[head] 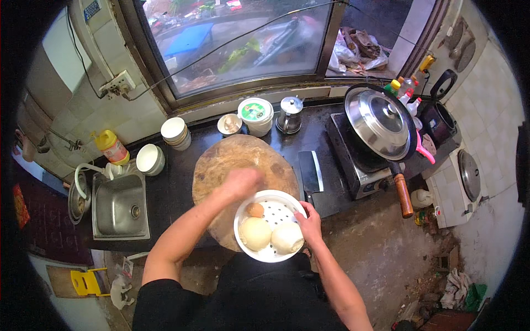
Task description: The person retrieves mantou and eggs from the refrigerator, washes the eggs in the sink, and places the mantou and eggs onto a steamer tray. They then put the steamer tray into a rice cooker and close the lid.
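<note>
My right hand (309,221) grips the rim of a round white perforated steamer tray (281,202) at its right side. In the tray lie two pale steamed buns (255,234), apparently, and one brown egg (255,210). My left hand (245,182) is blurred by motion above the round wooden chopping board (265,153), just past the tray's far rim. Its fingers look curled, but whether they hold something cannot be made out. The tray overlaps the board's near right edge. A cleaver (311,171) lies right of the board on the black counter (178,182).
A wok with a steel lid (379,120) sits on the stove (364,178), its wooden handle jutting over the counter's front. Along the back stand a white tub (256,124), a metal pot (290,120) and stacked bowls (174,128). At left is a steel sink (118,207).
</note>
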Demonstrator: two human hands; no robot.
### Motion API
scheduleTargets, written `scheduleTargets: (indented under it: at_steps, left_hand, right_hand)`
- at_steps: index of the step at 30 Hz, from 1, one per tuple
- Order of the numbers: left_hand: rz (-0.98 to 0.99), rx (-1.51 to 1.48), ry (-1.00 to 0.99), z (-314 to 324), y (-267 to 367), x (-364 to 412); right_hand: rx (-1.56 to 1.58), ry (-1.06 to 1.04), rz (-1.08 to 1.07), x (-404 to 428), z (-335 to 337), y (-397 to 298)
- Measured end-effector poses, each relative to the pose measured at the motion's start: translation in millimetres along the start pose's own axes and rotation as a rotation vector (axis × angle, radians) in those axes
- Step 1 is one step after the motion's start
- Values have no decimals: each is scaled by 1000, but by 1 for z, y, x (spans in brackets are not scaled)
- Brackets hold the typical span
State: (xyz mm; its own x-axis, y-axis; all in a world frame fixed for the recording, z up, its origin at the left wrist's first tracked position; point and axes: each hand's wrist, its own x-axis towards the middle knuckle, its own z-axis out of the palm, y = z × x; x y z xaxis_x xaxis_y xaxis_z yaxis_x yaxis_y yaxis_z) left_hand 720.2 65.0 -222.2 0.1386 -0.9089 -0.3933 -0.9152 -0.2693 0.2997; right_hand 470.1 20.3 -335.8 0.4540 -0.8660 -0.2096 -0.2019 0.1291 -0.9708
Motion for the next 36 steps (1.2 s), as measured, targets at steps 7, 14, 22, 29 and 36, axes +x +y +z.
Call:
scheduleTargets:
  at_steps: [7, 14, 22, 29, 36]
  left_hand:
    - [243, -40, 220, 48, -70, -4]
    - [59, -249, 330, 37, -64, -19]
    - [479, 127, 215, 64, 48, -15]
    - [442, 160, 181, 69, 43, -21]
    - [-149, -555, 583, 65, -3, -75]
  right_hand:
    - [-89, -8, -25, -1, 2, -5]
    - [-67, 27, 20, -3, 5, -7]
    - [-551, 44, -21, -8, -3, -41]
    - [-611, -160, -4, -1, -13, -42]
    - [-492, -264, -69, 6, -32, -35]
